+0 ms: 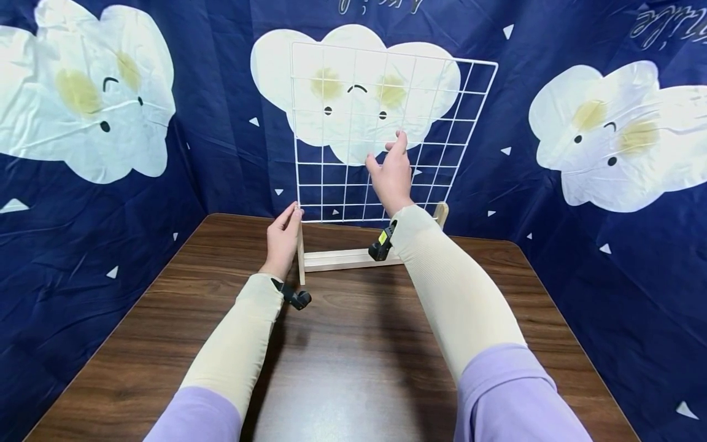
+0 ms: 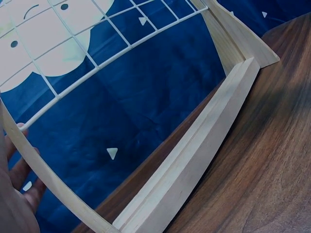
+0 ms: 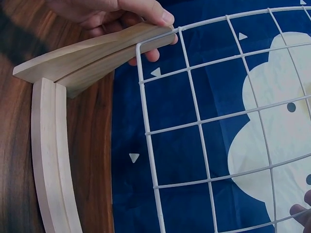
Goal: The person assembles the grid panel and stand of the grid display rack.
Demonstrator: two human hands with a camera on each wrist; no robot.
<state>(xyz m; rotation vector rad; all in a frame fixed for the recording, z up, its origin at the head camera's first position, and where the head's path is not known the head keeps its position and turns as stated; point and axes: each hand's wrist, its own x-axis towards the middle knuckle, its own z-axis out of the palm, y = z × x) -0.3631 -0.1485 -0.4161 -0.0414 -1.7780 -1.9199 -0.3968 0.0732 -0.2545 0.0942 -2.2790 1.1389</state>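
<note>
A white wire grid panel [image 1: 322,184] stands above a light wooden stand [image 1: 353,259] with a grooved crossbar and two side uprights. My left hand [image 1: 282,239] pinches the top of the left upright [image 3: 107,46], its thumb on one face and fingers on the other. The grid's lower left corner lies along that upright's groove. At the right, the other lower corner meets the right upright [image 2: 238,36]. My right hand [image 1: 393,178] is raised before the grid's middle, thumb and fingers spread apart; in the right wrist view only its fingertips [image 3: 303,211] show beside the wires, contact unclear.
The stand rests on a dark brown wooden table [image 1: 331,344]. Behind and at both sides hangs a navy cloth [image 1: 221,123] with white clouds and small triangles, close behind the grid. A black wrist camera [image 1: 293,296] is strapped to the left wrist, another [image 1: 381,244] to the right.
</note>
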